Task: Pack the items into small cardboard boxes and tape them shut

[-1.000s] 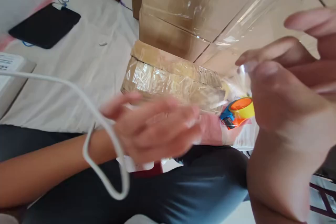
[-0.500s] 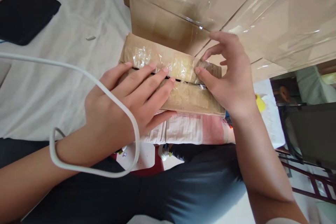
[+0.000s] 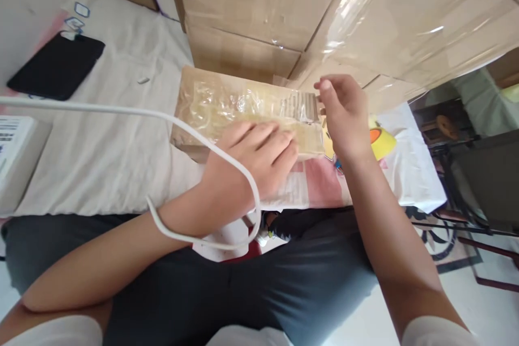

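A long, low cardboard box (image 3: pixel 203 89) lies on the cloth-covered table, its top wrapped in shiny, wrinkled clear tape (image 3: pixel 243 98). My left hand (image 3: pixel 255 154) rests flat on the near part of its top, fingers stretched out and close together. At the right end of the box is my right hand (image 3: pixel 344 113), fingers curled and thumb bent in against them. Whether the fingertips pinch a tape end there I cannot make out. A loop of white cable (image 3: pixel 239 167) hangs across the view in front of my left hand and wrist.
Large taped cartons (image 3: pixel 259 0) stand behind the box. On the left lie a black pouch (image 3: pixel 57 67), a small pale scrap (image 3: pixel 143 80) and a white box (image 3: pixel 18 157). A yellow and orange object (image 3: pixel 381 143) is right of my right wrist; a dark chair (image 3: pixel 486 194) stands beyond.
My left hand has slid right and towards me across the box top, its fingers drawn closer together. My right hand has moved from the tape to the box's right end, its fingers more curled.
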The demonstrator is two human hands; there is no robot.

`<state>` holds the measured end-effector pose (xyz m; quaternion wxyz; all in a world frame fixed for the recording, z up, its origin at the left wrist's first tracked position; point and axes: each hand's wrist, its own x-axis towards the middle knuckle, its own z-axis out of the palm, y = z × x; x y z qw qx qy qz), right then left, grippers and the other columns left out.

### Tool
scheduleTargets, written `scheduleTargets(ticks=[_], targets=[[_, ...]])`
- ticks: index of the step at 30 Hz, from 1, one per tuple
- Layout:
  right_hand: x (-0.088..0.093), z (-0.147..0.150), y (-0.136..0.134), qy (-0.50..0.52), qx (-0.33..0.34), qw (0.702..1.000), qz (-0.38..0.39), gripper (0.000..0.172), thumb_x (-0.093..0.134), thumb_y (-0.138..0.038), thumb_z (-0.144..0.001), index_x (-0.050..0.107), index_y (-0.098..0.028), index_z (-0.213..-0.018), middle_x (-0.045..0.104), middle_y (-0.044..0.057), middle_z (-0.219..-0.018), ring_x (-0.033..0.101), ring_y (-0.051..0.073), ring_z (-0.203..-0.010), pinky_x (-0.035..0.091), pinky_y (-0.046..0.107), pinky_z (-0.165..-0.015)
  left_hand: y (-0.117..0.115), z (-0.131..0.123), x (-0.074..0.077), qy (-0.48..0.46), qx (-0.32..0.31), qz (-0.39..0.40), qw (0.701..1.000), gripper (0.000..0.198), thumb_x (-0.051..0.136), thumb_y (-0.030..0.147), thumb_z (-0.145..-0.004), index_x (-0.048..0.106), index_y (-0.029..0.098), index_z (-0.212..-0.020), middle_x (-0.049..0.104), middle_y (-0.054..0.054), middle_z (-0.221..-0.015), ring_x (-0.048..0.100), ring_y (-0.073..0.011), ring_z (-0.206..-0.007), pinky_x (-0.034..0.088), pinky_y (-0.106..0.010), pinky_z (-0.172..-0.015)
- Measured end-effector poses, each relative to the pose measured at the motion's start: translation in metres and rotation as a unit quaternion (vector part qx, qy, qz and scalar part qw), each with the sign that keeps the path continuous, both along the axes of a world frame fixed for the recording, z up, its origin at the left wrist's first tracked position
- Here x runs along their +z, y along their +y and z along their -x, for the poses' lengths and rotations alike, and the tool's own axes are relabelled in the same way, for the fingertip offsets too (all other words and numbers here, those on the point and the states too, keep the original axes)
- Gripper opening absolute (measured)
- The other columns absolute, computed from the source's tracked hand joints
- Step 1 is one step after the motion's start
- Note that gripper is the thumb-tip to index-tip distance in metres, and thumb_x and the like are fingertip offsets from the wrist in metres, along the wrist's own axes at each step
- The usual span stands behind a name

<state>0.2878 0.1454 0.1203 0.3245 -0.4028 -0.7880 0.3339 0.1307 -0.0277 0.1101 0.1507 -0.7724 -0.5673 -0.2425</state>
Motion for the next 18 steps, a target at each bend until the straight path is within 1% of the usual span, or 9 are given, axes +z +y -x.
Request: scheduleTargets(ticks=[3,5,6,8,9,10,14,16,18], targets=[[-0.023,-0.045,0.003,-0.153,0.016,0.985,-0.072,0.020,0.045,-0.030,-0.102,0.064,-0.021,-0.100,0.069,0.010,-0.105,0.062,0.022,-0.096,0.049,0.039,-0.088,-0.009,0.001,-0.002,0.065,-0.024,-0.117,0.991,0.016,0.055,0.019,-0.097,0.070,0.027,-0.095,0.076,0.002,-0.098,0.064,-0.0188,-0.078,0.046,-0.036,-0.067],[-0.041,-0.072,0.002,-0.285,0.063,0.952,-0.097,0.018,0.047,-0.019,-0.096,0.065,-0.020,-0.099,0.069,0.012,-0.108,0.060,0.027,-0.100,0.048,0.045,-0.091,-0.019,-0.006,-0.011,0.041,-0.085,-0.167,0.982,0.012,0.065,0.018,-0.091,0.070,0.029,-0.090,0.073,0.005,-0.087,0.055,-0.0165,-0.067,0.041,-0.036,-0.060],[-0.050,-0.082,0.000,-0.335,0.082,0.932,-0.113,0.021,0.047,-0.014,-0.093,0.065,-0.020,-0.101,0.067,0.013,-0.113,0.058,0.029,-0.103,0.048,0.047,-0.090,-0.026,-0.014,-0.020,-0.004,-0.110,-0.152,0.982,0.012,0.067,0.017,-0.090,0.070,0.028,-0.089,0.071,0.005,-0.082,0.053,-0.0166,-0.067,0.039,-0.037,-0.059],[-0.063,-0.093,-0.006,-0.401,0.089,0.900,-0.148,0.027,0.045,-0.009,-0.090,0.065,-0.019,-0.105,0.064,0.014,-0.119,0.054,0.032,-0.109,0.049,0.049,-0.088,-0.040,-0.039,-0.049,-0.081,-0.217,-0.085,0.969,0.009,0.068,0.017,-0.089,0.069,0.026,-0.087,0.067,0.002,-0.079,0.051,-0.0158,-0.067,0.037,-0.037,-0.056],[-0.068,-0.096,-0.009,-0.417,0.077,0.891,-0.162,0.028,0.043,-0.009,-0.090,0.065,-0.019,-0.105,0.063,0.015,-0.118,0.054,0.033,-0.109,0.049,0.048,-0.085,-0.048,-0.054,-0.069,-0.103,-0.316,-0.041,0.942,0.009,0.065,0.021,-0.092,0.067,0.024,-0.084,0.065,0.000,-0.078,0.050,-0.0148,-0.065,0.036,-0.036,-0.053],[-0.070,-0.096,-0.011,-0.425,0.064,0.887,-0.171,0.027,0.042,-0.009,-0.091,0.064,-0.019,-0.103,0.063,0.015,-0.115,0.054,0.033,-0.108,0.050,0.046,-0.082,-0.057,-0.068,-0.091,-0.138,-0.361,0.024,0.922,0.013,0.064,0.021,-0.092,0.063,0.023,-0.079,0.063,-0.001,-0.076,0.051,-0.0151,-0.066,0.037,-0.036,-0.054],[-0.073,-0.093,-0.011,-0.419,0.056,0.891,-0.165,0.024,0.045,-0.013,-0.092,0.062,-0.020,-0.107,0.065,0.013,-0.104,0.054,0.032,-0.105,0.050,0.041,-0.073,-0.092,-0.108,-0.169,-0.217,-0.449,0.267,0.825,0.009,0.063,0.014,-0.087,0.059,0.022,-0.083,0.062,-0.001,-0.079,0.056,-0.0149,-0.070,0.040,-0.032,-0.055],[-0.073,-0.092,-0.008,-0.417,0.053,0.894,-0.158,0.027,0.045,-0.012,-0.091,0.061,-0.019,-0.112,0.066,0.014,-0.103,0.053,0.033,-0.106,0.049,0.041,-0.072,-0.099,-0.113,-0.187,-0.258,-0.446,0.318,0.796,0.010,0.061,0.014,-0.086,0.061,0.023,-0.090,0.064,0.001,-0.080,0.059,-0.0150,-0.073,0.043,-0.031,-0.060],[-0.072,-0.089,-0.006,-0.422,0.048,0.892,-0.156,0.026,0.044,-0.012,-0.092,0.062,-0.019,-0.109,0.065,0.015,-0.105,0.052,0.033,-0.106,0.048,0.041,-0.070,-0.097,-0.112,-0.193,-0.285,-0.435,0.332,0.787,0.013,0.058,0.012,-0.086,0.061,0.023,-0.091,0.065,0.002,-0.079,0.060,-0.0151,-0.073,0.044,-0.030,-0.064]])
